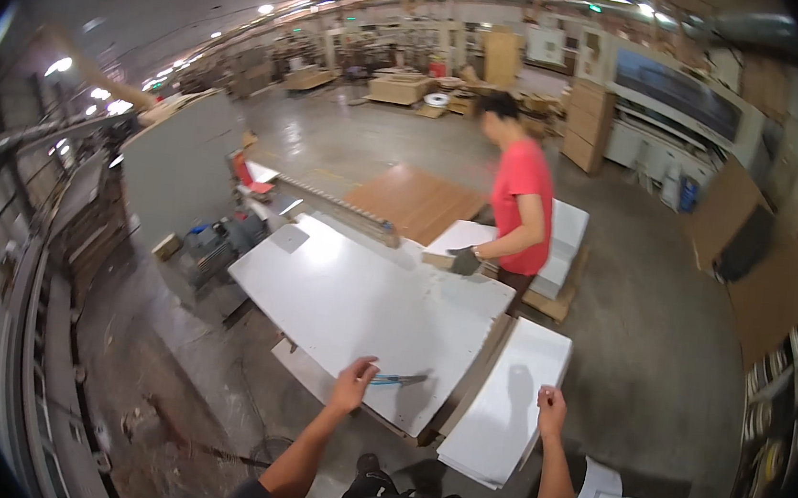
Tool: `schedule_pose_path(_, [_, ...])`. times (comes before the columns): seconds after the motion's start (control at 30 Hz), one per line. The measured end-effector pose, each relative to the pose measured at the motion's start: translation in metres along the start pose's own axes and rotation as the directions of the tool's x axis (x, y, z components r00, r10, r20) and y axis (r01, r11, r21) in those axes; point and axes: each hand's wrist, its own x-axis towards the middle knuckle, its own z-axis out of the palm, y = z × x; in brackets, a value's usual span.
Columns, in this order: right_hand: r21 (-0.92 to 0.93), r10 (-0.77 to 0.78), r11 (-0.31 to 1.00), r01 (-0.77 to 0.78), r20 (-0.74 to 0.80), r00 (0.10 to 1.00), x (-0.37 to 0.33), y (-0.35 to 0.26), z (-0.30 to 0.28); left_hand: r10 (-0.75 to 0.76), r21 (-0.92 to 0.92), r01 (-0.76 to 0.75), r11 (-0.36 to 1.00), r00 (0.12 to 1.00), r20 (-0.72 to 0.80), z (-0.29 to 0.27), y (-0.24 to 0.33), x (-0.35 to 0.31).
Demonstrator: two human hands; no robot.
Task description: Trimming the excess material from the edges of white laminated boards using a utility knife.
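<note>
Probably, the blue-handled tool (396,380) lying on the white tabletop (319,285) is light and stiff; its handles, just beside your left hand (353,385), are the good place to hold. This hand is half curled; I cannot tell if it touches them. Your right hand (550,411) is bent near the right edge of the white panel stack (498,412); its grip is unclear. These panels look smooth, maybe slippery, so take them by opposite edges.

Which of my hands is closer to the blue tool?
Your left hand: it's at the blue tool, while your right hand is by the stacked white panels.
</note>
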Motion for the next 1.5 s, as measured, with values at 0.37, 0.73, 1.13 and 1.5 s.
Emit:
schedule_pose_path(0.37, [-0.696,-0.072,0.685,0.215,0.228,0.971,-0.136,0.142,0.042,-0.611,0.298,0.539,0.788,0.74,0.279,-0.112,-0.201,-0.524])
schedule_pose_path(0.73, [-0.702,-0.141,0.667,0.248,0.208,0.968,-0.141,0.089,0.057,-0.913,0.834,0.491,0.252,0.407,0.036,-0.123,-0.18,-0.562])
schedule_pose_path(1.13, [-0.344,-0.212,0.82,0.457,0.559,0.801,-0.257,0.046,0.166,-0.215,0.165,0.202,0.965,0.975,0.061,-0.011,-0.06,-0.244])
schedule_pose_path(1.5, [-0.435,0.405,0.899,0.055,0.871,0.277,-0.365,0.192,0.074,-0.656,0.507,0.736,0.448,0.656,-0.372,-0.155,-0.278,-0.591])
